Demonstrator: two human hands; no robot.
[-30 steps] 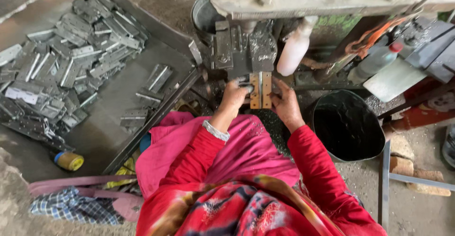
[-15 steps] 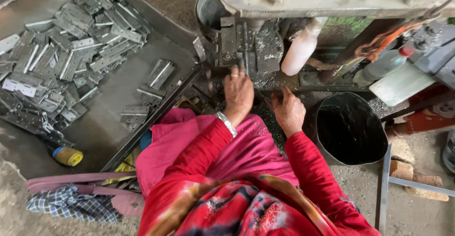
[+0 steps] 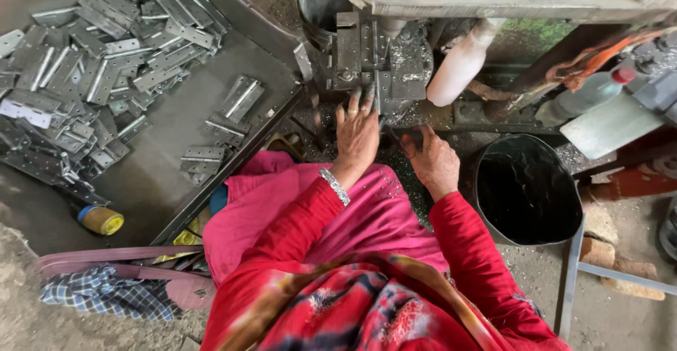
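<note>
My left hand [image 3: 357, 138] lies flat with its fingers spread, and the fingertips touch the foot of the grey metal die block [image 3: 367, 55] of a press machine. A silver bangle circles that wrist. My right hand [image 3: 435, 162] rests just to the right on the chip-strewn machine bed, its fingers curled around a thin dark rod [image 3: 392, 136] that points toward the die. No hinge shows in either hand. Both sleeves are red, over a pink lap cloth [image 3: 367, 213].
A dark metal tray [image 3: 169, 182] at the left holds a heap of several silver hinges [image 3: 92, 62]. A black bucket [image 3: 525, 189] stands at the right. There are also a white cylinder [image 3: 462, 62], a plastic bottle [image 3: 582, 97], a small yellow-capped container [image 3: 101, 219] and a checked cloth [image 3: 99, 294].
A second ago both hands held a yellowish plate at the die. They pulled back from it, and now the left hand reaches to the die foot again with its fingers spread.
</note>
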